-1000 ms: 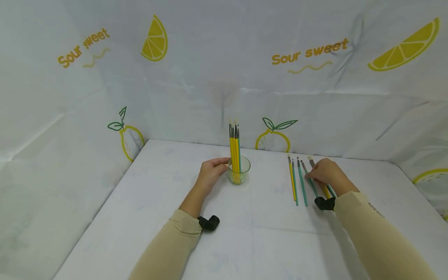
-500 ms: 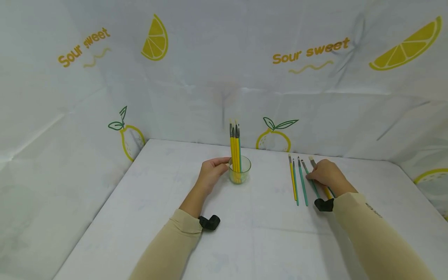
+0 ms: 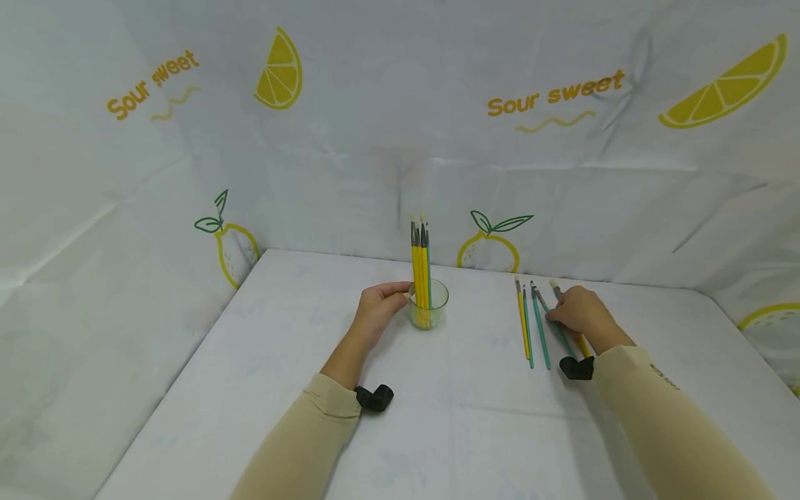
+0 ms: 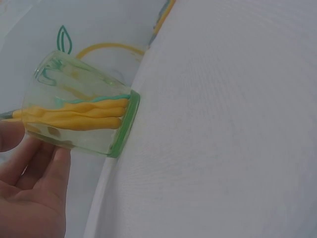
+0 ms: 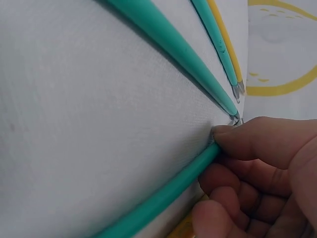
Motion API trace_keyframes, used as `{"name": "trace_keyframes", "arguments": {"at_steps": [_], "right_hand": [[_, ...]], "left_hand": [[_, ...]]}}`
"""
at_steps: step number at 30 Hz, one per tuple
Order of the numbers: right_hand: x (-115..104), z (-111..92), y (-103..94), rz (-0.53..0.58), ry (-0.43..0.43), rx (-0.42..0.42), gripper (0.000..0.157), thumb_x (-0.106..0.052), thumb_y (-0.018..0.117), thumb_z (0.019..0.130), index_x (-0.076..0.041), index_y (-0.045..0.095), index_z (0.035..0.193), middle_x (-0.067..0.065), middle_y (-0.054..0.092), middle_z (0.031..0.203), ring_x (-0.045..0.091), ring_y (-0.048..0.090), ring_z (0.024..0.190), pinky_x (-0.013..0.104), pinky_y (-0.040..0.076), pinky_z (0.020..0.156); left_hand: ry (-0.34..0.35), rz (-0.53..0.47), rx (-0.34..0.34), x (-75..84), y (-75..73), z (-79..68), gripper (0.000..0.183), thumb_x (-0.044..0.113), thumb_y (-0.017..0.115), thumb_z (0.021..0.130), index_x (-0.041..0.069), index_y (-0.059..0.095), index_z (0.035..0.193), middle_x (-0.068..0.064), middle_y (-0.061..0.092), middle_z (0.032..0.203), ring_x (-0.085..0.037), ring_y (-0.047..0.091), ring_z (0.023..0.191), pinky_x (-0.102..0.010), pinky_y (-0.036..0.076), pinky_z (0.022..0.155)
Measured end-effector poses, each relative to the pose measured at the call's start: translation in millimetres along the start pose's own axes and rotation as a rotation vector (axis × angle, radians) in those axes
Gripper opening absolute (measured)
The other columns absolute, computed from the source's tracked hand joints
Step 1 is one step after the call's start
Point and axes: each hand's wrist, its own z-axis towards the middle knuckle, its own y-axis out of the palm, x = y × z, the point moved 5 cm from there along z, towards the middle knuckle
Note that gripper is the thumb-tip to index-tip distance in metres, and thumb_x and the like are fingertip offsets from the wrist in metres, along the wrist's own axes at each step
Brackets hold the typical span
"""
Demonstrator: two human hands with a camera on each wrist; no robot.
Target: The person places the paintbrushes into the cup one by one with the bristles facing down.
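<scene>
Glass (image 3: 439, 312) is gripped near rim by L hand (image 3: 378, 309), thumb & fingers closed on it; upright brushes (image 3: 421, 271) stood inside. Green brush (image 5: 163, 195), R side of table (image 3: 487, 444), is pinched btwn thumb & forefinger of R hand (image 3: 584, 312). Job judged part-done, w/ loose brushes (image 3: 522, 319) left alongside. "Sour sweet" printed twice on backdrop (image 3: 375, 104); R sleeve (image 3: 675, 423) lettering illegible.

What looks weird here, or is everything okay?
In the left wrist view, the yellow brush handles look wavy inside the glass, though straight above its rim; probably the glass bends the view. I see no spill, and the glass stands upright.
</scene>
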Motion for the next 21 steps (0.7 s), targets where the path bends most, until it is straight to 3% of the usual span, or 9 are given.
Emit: {"name": "trace_keyframes", "arguments": {"at_steps": [9,17,21], "right_hand": [[-2.9,-3.9,-6.0,0.037,-0.024,0.019,0.035,-0.023,0.061,0.091,-0.007,0.061,0.060,-0.001,0.051,0.047,0.013,0.052,0.047,0.025,0.040,0.049],[-11.8,-6.7,-14.9,0.113,0.007,0.038,0.032,-0.028,0.059,0.094,-0.003,0.064,0.073,0.002,0.058,0.059,0.016,0.060,0.056,0.030,0.050,0.060],[-21.4,-10.9,-20.9,0.187,-0.021,0.075,0.031,-0.027,0.059,0.096,0.003,0.066,0.091,0.005,0.063,0.068,0.016,0.064,0.062,0.034,0.057,0.067]], "left_hand": [[0.019,0.009,0.010,0.6,-0.6,-0.1,0.026,0.011,0.063,0.091,0.004,0.072,0.115,-0.006,0.069,0.121,-0.018,0.059,0.117,-0.032,0.051,0.100],[0.022,0.007,0.015,3.6,-0.6,-2.5,0.027,0.010,0.062,0.092,0.003,0.071,0.116,-0.008,0.068,0.121,-0.019,0.059,0.115,-0.032,0.051,0.099],[0.022,0.003,0.013,3.8,0.0,-2.3,0.027,0.009,0.062,0.091,0.003,0.071,0.117,-0.008,0.068,0.121,-0.018,0.059,0.115,-0.032,0.051,0.099]]}}
